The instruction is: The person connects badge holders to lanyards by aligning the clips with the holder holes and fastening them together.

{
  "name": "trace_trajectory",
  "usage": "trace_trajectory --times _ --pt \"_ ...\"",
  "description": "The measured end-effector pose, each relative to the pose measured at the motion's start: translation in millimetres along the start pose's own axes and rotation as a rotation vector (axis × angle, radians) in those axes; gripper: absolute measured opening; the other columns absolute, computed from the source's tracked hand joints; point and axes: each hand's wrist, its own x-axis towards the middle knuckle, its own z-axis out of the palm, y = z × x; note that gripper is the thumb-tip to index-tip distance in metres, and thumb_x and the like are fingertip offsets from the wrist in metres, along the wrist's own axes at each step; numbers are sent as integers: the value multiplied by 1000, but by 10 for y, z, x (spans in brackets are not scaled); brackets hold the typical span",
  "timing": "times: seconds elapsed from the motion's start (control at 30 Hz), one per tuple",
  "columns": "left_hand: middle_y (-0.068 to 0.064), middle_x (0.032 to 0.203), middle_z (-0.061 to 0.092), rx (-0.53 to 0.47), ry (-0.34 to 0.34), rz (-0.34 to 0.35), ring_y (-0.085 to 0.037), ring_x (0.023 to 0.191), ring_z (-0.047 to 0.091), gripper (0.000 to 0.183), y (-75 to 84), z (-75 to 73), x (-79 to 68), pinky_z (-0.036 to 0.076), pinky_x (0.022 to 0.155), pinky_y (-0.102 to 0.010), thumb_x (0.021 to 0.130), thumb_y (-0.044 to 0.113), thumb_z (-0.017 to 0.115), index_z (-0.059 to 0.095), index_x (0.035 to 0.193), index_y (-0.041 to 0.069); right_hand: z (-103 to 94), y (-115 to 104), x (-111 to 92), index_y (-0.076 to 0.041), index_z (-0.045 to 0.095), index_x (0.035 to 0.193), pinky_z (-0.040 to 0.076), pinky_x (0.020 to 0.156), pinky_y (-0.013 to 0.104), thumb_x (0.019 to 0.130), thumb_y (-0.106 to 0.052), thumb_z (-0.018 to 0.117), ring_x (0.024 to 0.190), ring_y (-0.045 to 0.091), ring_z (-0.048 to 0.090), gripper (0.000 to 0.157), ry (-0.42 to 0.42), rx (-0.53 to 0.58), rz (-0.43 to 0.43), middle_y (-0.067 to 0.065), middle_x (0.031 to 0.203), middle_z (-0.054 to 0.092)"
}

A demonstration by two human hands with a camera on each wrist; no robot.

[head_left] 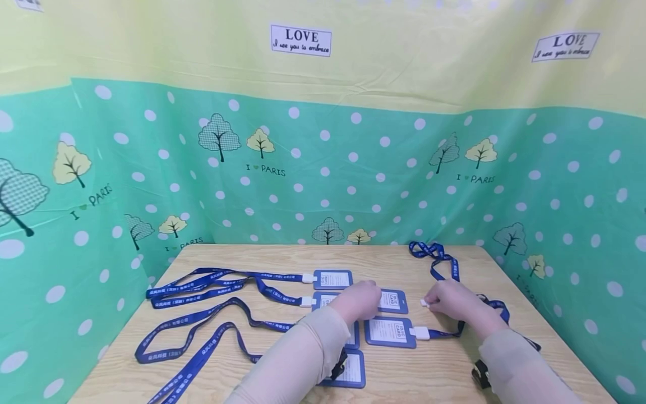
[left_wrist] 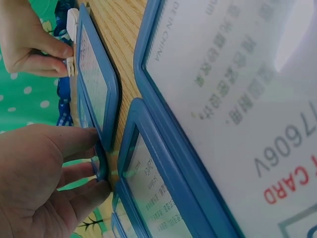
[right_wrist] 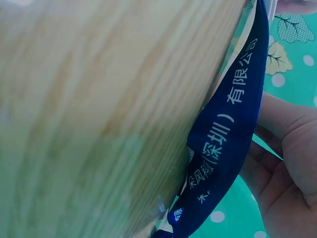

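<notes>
My left hand (head_left: 359, 300) pinches the left end of a blue-framed badge holder (head_left: 395, 301) with a white card inside. In the left wrist view, thumb and fingers meet at the edge of that holder. Across a small gap, my right hand (head_left: 454, 300) pinches a white clip (head_left: 424, 303) between thumb and fingers. A blue lanyard (right_wrist: 223, 124) with white lettering runs beside this hand in the right wrist view. Just nearer to me lies another badge holder (head_left: 383, 332), joined by its white clip (head_left: 420, 333) to a blue lanyard.
Several badge holders form a column in the middle, including a far one (head_left: 333, 279) and a near one (head_left: 357, 367), partly covered by my left arm. Their blue lanyards (head_left: 171, 320) spread leftward over the wooden table (head_left: 121, 359). Another lanyard (head_left: 439, 255) lies back right. Patterned curtains (head_left: 323, 168) surround the table.
</notes>
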Motion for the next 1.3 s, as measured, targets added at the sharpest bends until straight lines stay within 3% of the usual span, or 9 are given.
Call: trace_trajectory --times 0.33,0.6,0.83,1.07,1.3 --pt "-1 124 65 -18 -5 -13 -13 101 63 25 4 -20 -16 55 90 -25 95 20 71 74 119 14 11 9 12 -16 81 94 58 87 51 85 -4 80 102 32 70 15 -5 -1 -3 7 103 76" --pt "0 118 65 -34 -13 -27 -12 90 62 25 10 -35 -25 55 82 -23 95 21 72 74 119 14 -9 -76 4 -16 81 96 57 89 52 86 -6 79 102 32 70 15 -13 -2 -36 6 103 75" --pt "-1 119 65 -29 -14 -31 -12 91 63 26 20 -43 -33 55 82 -23 95 22 72 74 119 14 2 -141 19 -17 81 98 56 90 52 88 -8 78 103 32 69 13 -28 14 -49 5 104 75" --pt "-1 119 65 -25 -15 -28 -13 90 63 26 16 -18 -13 55 82 -23 95 23 72 74 119 14 25 -159 55 -16 80 95 58 88 49 86 -5 78 98 26 71 15 -19 23 -127 3 101 76" --pt "-2 118 65 -3 -15 -31 -14 92 63 26 10 -2 19 56 84 -24 95 23 72 74 118 13 19 -205 50 -18 81 93 58 88 49 86 -5 79 97 27 71 15 -16 25 -96 2 100 76"
